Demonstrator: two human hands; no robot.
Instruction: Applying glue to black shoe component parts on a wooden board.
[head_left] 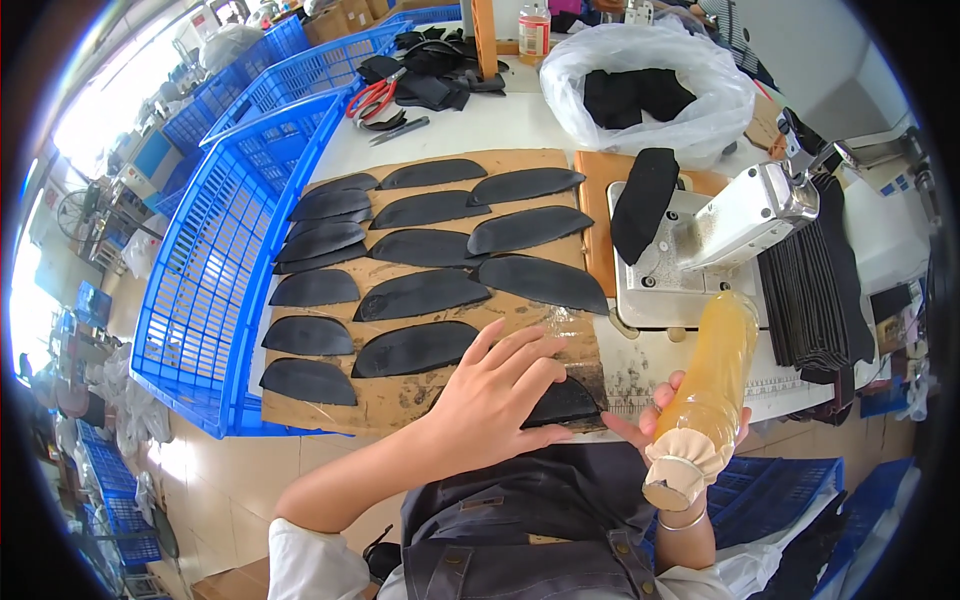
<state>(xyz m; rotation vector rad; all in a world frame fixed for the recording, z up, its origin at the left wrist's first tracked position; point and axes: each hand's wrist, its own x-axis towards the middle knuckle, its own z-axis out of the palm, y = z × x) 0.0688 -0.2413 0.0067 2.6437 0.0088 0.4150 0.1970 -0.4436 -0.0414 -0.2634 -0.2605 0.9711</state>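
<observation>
From the head view, your left hand lies flat with fingers spread, pressing a black curved piece on the cardboard sheet. Your right hand is wrapped around the yellow bottle, just beside it.

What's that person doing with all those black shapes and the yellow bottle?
A person sits at a work table. Their left hand presses flat on a black curved piece at the near edge of a brown cardboard sheet. Many more black pieces lie in rows on that sheet. Their right hand holds a yellow bottle wrapped in clear film, its cloth-covered end pointing toward them. A sewing machine and a blue crate stand nearby.
</observation>
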